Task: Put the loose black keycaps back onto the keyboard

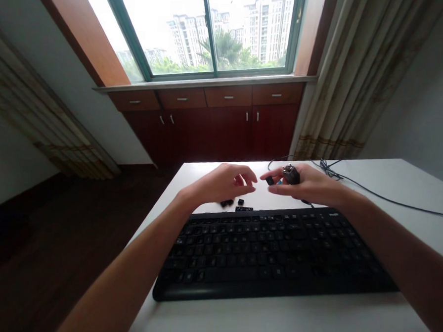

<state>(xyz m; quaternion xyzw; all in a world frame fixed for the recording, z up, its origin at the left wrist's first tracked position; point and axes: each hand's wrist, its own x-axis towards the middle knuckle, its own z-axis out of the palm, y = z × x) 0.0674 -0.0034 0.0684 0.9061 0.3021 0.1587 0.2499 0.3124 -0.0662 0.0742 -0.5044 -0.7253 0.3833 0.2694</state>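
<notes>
Daylight from the window (221, 32) ahead fills the room, and the sky beyond it is blown out to near white, while the wooden cabinets (208, 128) under the sill sink into dim reddish shade. The white desk (309, 324) takes soft, even light with hardly any shadow, and the black keyboard (272, 253) goes murky, its key legends barely legible – the wide lens bends the window frame and curtain (363, 79) toward the edges – and the small dark object (291, 175) in the right hand (309, 186) looks too soft to read.
</notes>
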